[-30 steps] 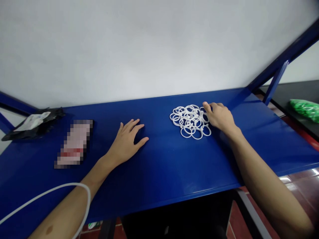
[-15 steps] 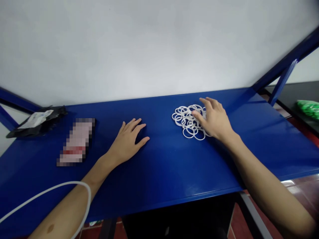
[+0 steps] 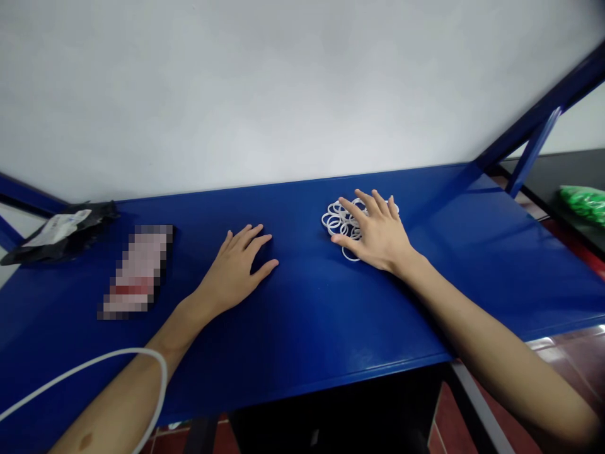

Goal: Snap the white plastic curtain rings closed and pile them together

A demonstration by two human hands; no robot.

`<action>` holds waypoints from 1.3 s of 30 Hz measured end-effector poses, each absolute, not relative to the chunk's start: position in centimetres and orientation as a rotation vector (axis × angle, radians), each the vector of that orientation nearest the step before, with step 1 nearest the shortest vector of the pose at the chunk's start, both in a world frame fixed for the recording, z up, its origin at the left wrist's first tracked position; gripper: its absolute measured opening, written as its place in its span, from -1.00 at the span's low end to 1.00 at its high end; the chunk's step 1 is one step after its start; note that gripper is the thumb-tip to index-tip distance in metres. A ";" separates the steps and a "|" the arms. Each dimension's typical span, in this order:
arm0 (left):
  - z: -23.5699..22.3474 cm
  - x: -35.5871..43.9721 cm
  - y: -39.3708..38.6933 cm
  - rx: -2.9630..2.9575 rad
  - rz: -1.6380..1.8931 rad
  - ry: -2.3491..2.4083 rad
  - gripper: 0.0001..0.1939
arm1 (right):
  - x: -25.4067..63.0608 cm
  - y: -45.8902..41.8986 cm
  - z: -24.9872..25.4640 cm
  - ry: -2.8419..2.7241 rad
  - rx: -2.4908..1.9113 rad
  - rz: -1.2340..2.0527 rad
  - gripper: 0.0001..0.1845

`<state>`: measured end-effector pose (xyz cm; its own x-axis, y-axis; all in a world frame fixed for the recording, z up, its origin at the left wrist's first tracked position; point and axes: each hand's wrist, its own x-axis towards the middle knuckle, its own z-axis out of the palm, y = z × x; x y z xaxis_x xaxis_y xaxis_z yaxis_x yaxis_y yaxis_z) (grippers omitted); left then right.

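A heap of several thin white rings (image 3: 333, 222) lies on the blue table (image 3: 293, 328), right of its middle. My right hand (image 3: 378, 233) rests over the heap with its fingers spread, covering much of it; whether it presses on the rings I cannot tell. To the left, my left hand (image 3: 239, 268) lies flat on the bare tabletop, palm down, fingers apart and holding nothing. A flat object (image 3: 137, 271), pixelated on its face, is beside my left forearm.
A black plastic package with a white label (image 3: 59, 228) sits at the table's far left. A white cable (image 3: 85, 362) loops over my left forearm. Blue frame bars (image 3: 534, 151) rise at both ends, and a green bag (image 3: 583, 203) lies on a dark surface at right.
My right hand has moved left and lowered over the white rings, its fingers spreading across them. The left hand keeps its place on the table; the view has shifted slightly.
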<state>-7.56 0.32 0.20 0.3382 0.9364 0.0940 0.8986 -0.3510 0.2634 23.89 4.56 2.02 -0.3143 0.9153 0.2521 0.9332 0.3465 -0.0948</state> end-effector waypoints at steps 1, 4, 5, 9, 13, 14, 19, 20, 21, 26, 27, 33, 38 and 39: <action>0.2 -7.6 0.3 2.431 0.340 1.685 -0.42 | 23.9 4.6 2.0 -2.353 -1.659 -0.096 -0.02; 0.2 -7.6 0.3 2.432 0.324 1.690 -0.42 | 23.8 4.8 1.9 -2.371 -1.671 -0.093 0.00; 0.2 -7.6 0.3 2.432 0.326 1.690 -0.42 | 23.8 4.8 1.9 -2.377 -1.672 -0.093 0.00; 0.1 -7.6 0.3 2.427 0.349 1.684 -0.43 | 23.4 4.6 1.7 -2.379 -1.659 -0.099 -0.01; 0.0 -7.6 0.3 2.442 0.340 1.688 -0.42 | 23.3 4.4 1.8 -2.357 -1.636 -0.123 -0.09; 0.0 -7.6 0.3 2.444 0.341 1.690 -0.42 | 23.2 4.4 1.7 -2.352 -1.635 -0.124 -0.10; 0.1 -7.5 0.3 2.439 0.338 1.697 -0.42 | 23.2 4.5 1.5 -2.346 -1.653 -0.133 -0.19; 0.1 -7.5 0.3 2.435 0.339 1.698 -0.42 | 23.2 4.5 1.5 -2.347 -1.654 -0.136 -0.20; 0.1 -7.5 0.3 2.430 0.344 1.699 -0.42 | 23.2 4.5 1.5 -2.345 -1.654 -0.138 -0.22; 0.1 -7.5 0.3 2.421 0.363 1.695 -0.44 | 23.2 4.5 1.4 -2.335 -1.642 -0.132 -0.27; 0.1 -7.5 0.3 2.423 0.360 1.695 -0.44 | 23.1 4.5 1.4 -2.332 -1.640 -0.130 -0.28; 0.1 -7.5 0.3 2.435 0.325 1.701 -0.42 | 23.0 4.4 1.6 -2.328 -1.646 -0.120 -0.30; 0.1 -7.5 0.3 2.443 0.306 1.703 -0.41 | 23.0 4.4 1.6 -2.315 -1.646 -0.114 -0.32; 0.1 -7.5 0.3 2.446 0.302 1.704 -0.41 | 23.0 4.4 1.6 -2.315 -1.643 -0.113 -0.32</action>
